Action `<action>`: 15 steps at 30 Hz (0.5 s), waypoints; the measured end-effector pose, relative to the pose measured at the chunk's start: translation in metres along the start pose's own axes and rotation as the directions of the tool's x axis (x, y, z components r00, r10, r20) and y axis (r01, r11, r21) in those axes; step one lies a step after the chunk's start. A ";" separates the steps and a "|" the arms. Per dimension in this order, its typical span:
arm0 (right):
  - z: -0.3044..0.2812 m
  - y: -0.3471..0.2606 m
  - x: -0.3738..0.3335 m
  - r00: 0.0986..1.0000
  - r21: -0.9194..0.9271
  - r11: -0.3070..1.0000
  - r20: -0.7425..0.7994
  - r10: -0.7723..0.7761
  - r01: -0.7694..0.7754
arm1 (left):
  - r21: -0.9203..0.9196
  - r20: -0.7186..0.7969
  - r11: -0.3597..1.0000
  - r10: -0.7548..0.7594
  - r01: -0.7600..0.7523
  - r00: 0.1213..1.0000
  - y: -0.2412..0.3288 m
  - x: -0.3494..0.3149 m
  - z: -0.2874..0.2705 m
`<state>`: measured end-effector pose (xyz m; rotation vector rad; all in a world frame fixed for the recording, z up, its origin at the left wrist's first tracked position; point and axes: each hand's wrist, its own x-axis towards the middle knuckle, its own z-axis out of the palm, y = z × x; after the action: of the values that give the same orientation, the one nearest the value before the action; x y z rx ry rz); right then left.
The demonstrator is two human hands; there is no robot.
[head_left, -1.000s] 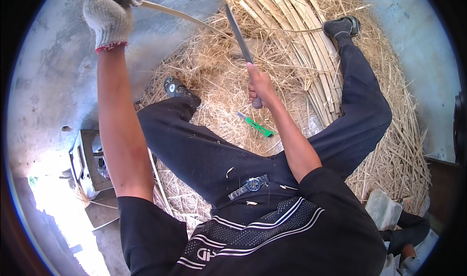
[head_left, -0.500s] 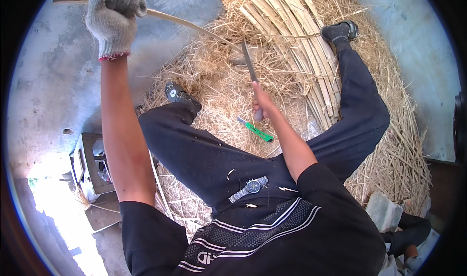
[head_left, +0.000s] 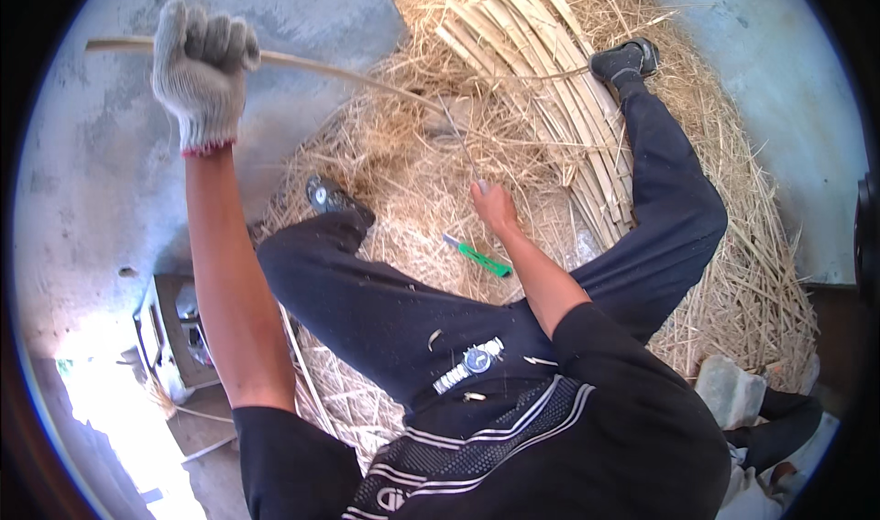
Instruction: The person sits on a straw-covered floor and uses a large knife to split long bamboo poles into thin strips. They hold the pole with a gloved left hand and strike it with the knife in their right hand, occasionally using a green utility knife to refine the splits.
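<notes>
My left hand (head_left: pixel 203 76), in a grey knitted glove with a red cuff edge, is closed round a long thin strip (head_left: pixel 344 73) that looks like bamboo. The strip's short end sticks out on the left; its long part slants down right over the shavings. My bare right hand (head_left: pixel 496 207) grips the handle of a knife (head_left: pixel 461 137). Its blade, seen nearly edge-on, points up and away and meets the strip; whether it cuts in cannot be made out. A green utility knife (head_left: pixel 484 260) lies on the shavings just below my right hand.
A bundle of pale split strips (head_left: pixel 559 89) lies at the far right beside my right shoe (head_left: pixel 625 61). Curly shavings (head_left: pixel 412 181) cover the floor between my legs. A wristwatch (head_left: pixel 477 361) rests on my lap. Part of another person (head_left: pixel 779 428) shows at the lower right.
My left hand has come slightly lower and left with the strip. The knife has turned from showing its flat side to nearly edge-on, and my right hand sits a little lower.
</notes>
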<state>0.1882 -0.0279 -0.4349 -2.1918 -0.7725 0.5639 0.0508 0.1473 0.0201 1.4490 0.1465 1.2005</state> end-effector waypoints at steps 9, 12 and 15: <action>-0.064 -0.052 0.012 0.806 0.558 0.628 0.557 0.202 -0.543 | 0.049 -0.188 0.998 -0.019 0.029 0.982 0.003 -0.007 0.015; -0.081 -0.088 0.001 0.959 0.446 0.876 0.277 0.063 -0.186 | 0.048 -0.237 0.999 -0.004 0.015 0.972 0.005 -0.009 0.016; -0.069 -0.091 -0.001 0.987 0.328 0.935 0.037 -0.155 0.134 | 0.013 -0.202 1.000 -0.022 0.025 0.979 0.004 -0.011 0.004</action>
<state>0.1963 -0.0124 -0.3218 -1.8063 -0.8040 0.6382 0.0460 0.1358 0.0178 1.3330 0.3117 1.3281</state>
